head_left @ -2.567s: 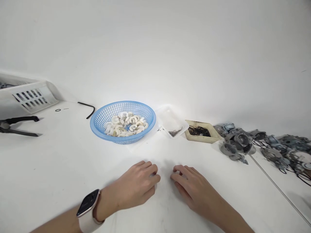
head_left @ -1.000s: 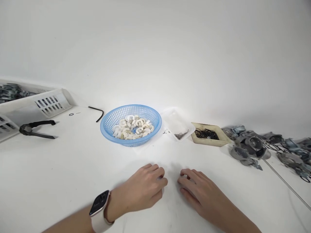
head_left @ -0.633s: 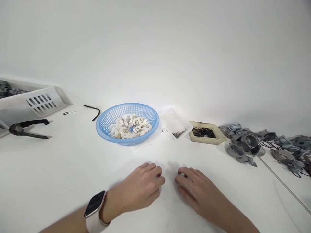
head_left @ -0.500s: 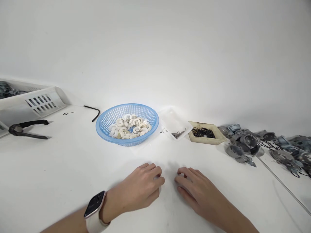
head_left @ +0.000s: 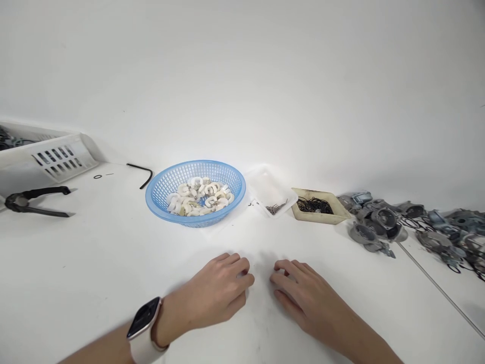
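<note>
Still, left hand [head_left: 220,289] and right hand [head_left: 308,298] curl half-spread, seemingly on table [head_left: 109,263] (view shifted)

Blue round mesh basket [head_left: 195,220]: smooth plastic, slight gloss
Grey cup-shaped parts [head_left: 379,222], right: dull, rough-looking metal
White flat tabletop [head_left: 113,273]: smooth, matt

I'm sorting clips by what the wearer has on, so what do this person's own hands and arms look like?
The left hand and right hand are ungloved, with no rings visible. No sleeves show. A watch circles the left wrist: dark rectangular face, rounded corners, pinkish case, pale band. The right wrist shows nothing worn.
</note>
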{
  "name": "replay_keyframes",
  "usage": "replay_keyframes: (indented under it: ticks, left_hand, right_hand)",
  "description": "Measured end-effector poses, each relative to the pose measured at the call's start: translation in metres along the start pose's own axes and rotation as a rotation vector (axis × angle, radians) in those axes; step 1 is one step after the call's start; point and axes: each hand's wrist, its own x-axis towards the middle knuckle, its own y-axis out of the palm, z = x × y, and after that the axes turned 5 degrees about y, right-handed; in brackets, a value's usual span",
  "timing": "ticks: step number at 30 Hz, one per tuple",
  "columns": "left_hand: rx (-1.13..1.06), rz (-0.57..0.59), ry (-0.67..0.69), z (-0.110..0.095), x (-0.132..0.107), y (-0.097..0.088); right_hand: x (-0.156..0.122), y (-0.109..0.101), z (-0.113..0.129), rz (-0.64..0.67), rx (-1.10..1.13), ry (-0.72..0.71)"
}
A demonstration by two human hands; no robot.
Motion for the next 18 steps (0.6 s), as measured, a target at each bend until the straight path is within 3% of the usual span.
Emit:
replay_keyframes:
  ticks: [18]
  left_hand:
    - [0.042,0.008,0.021,-0.0014,0.0008,-0.0002]
  right_hand:
    - [0.0008,-0.0016,0.0006,-0.013,-0.021,-0.018]
